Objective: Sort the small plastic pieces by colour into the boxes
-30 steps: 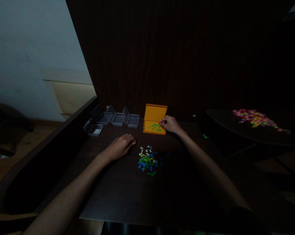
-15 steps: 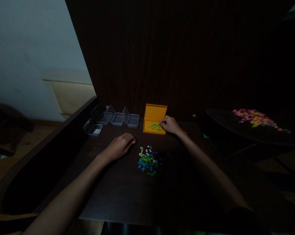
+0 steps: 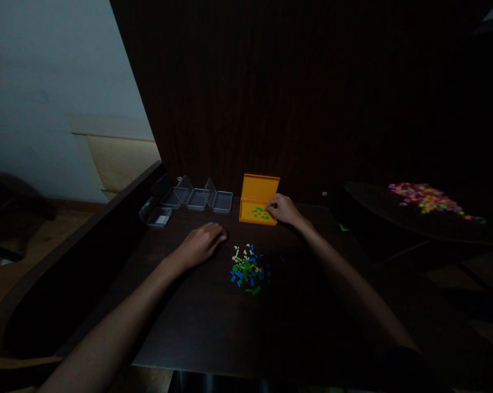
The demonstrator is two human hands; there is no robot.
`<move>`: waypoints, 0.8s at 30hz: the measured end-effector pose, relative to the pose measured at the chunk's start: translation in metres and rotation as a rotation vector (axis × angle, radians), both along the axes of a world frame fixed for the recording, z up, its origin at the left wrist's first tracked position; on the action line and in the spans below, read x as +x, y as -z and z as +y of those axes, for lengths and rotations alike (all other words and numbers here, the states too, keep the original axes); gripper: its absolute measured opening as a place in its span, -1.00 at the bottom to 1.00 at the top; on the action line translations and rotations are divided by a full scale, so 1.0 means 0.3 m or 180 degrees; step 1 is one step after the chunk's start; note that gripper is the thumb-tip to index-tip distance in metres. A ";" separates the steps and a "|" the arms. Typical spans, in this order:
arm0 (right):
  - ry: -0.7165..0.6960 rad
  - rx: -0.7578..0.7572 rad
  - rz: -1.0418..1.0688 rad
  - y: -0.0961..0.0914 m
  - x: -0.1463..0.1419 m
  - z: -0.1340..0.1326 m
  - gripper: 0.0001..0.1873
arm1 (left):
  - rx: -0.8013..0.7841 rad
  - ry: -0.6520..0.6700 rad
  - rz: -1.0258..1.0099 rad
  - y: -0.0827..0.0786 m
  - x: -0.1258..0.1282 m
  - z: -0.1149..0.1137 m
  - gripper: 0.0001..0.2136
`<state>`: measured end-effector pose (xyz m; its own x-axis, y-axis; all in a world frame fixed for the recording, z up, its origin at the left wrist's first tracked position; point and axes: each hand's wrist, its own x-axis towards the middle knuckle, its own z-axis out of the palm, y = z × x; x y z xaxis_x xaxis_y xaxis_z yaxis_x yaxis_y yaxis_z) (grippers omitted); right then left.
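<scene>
My right hand (image 3: pixel 281 208) is at the right side of an open yellow box (image 3: pixel 260 187), its fingertips pinched together over the box's inside. Whatever they hold, if anything, is too small to make out. Several small green pieces (image 3: pixel 260 212) lie scattered on the box's floor, and its lid stands raised at the back. Palm down on the dark table, my left hand (image 3: pixel 203 241) rests with fingers loosely curled together and nothing visible in them. To its right is a pile of small building bricks (image 3: pixel 248 268) in blue, green, yellow and white.
Clear plastic cases (image 3: pixel 197 200) with raised lids stand at the back left; a nearer one (image 3: pixel 158 216) contains a white piece. Pink and yellow bits (image 3: pixel 426 197) are heaped on a dark surface at the right. A raised wooden side (image 3: pixel 86 234) borders the table's left.
Both hands stay nearly in place. My right fingertips shift very slightly at the yellow box. The brick pile looks the same.
</scene>
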<state>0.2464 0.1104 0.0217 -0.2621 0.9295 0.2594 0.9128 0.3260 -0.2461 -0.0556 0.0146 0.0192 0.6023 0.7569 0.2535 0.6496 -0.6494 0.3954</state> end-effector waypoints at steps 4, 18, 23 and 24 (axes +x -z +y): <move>-0.0016 0.0055 0.0075 -0.012 -0.006 -0.004 -0.76 | -0.0157 -0.0003 -0.0242 -0.011 0.008 -0.005 -0.77; -0.2236 -0.0141 0.1138 -0.187 -0.216 -0.188 -0.83 | -0.1379 -0.0348 -0.1852 -0.008 0.039 0.006 -0.61; -0.2392 -0.0192 0.0883 -0.179 -0.243 -0.202 -0.81 | -0.1640 -0.0275 -0.2127 -0.007 0.048 0.003 -0.59; -0.2397 -0.0201 0.0823 -0.175 -0.245 -0.201 -0.80 | -0.1681 -0.0263 -0.2177 -0.006 0.049 0.002 -0.59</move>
